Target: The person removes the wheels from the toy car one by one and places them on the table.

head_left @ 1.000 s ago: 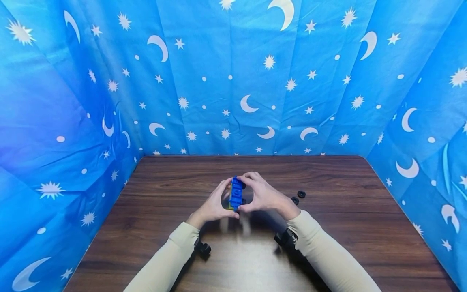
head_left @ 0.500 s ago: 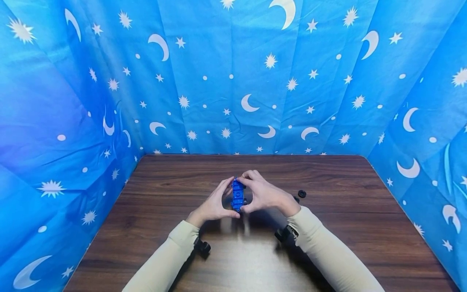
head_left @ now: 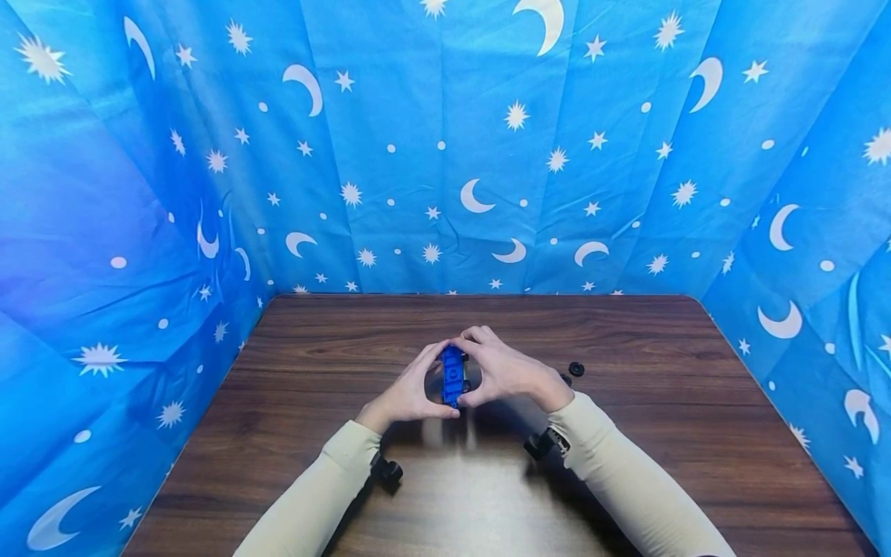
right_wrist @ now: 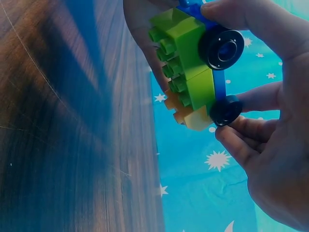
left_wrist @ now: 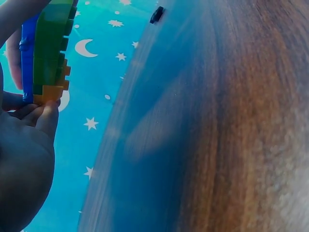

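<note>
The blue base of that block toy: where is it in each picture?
Head: blue base below centre, between left hand and right hand.
Left wrist: blue base at upper left, a narrow strip beside green blocks.
Right wrist: blue base at upper right, partly behind black wheels.
Shared landmark: star-patterned cloth.

Blue curtain [head_left: 418, 85] behind brown table [head_left: 696, 418]

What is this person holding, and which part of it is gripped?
A wheeled block toy: the left hand and right hand both hold it by its two opposite short ends.
</note>
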Demonstrator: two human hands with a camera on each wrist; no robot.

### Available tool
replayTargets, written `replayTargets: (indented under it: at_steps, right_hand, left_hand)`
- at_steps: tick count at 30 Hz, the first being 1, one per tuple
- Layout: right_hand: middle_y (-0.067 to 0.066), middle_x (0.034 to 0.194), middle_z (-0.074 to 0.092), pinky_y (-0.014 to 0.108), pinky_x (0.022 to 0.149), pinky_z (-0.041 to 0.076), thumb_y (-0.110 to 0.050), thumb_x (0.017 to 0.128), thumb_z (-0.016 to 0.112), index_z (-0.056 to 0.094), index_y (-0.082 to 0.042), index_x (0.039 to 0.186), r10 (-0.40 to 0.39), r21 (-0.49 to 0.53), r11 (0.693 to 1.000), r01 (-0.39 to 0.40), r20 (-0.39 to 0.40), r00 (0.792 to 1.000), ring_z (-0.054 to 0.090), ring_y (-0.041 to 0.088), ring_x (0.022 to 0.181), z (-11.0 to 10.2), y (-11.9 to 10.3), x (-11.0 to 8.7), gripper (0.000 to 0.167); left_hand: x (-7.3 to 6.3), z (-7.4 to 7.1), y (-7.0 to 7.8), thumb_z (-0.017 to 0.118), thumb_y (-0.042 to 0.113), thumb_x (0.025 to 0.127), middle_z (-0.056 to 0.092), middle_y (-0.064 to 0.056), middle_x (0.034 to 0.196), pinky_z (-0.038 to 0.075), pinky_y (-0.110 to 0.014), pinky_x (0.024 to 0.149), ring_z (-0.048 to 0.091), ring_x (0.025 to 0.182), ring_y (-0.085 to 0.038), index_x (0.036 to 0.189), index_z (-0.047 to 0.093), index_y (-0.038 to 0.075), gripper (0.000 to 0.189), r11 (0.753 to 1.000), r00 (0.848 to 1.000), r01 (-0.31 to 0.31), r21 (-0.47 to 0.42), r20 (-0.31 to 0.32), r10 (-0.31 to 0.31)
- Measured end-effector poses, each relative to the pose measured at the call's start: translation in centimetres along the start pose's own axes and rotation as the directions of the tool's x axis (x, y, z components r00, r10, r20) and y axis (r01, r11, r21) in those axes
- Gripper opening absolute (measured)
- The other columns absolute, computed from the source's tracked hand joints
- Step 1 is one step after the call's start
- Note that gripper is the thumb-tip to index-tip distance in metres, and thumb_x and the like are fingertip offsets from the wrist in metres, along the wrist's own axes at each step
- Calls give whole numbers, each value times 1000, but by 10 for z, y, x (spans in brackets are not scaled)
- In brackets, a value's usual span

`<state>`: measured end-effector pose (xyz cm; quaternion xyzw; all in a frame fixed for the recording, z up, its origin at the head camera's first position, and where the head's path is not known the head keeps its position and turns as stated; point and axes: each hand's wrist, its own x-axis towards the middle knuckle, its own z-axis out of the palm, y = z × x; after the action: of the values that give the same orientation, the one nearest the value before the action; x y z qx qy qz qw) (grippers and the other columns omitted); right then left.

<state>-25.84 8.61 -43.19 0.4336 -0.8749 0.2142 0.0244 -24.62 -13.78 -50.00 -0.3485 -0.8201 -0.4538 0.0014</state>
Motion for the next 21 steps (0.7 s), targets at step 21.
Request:
replayTargets:
  at_steps: [21]
  right_hand:
    - [15,139,47,52,104,43,-44,67,86,37,-1,147,64,301,953,-36,-83,994,52,36,124,11,22,-14,103]
  left_hand:
    - [0,-15,35,87,16,72,34,-30,144,35,-58,106,40,133,-44,149,22,-9,104,994,1000,-15,-104,-17,14]
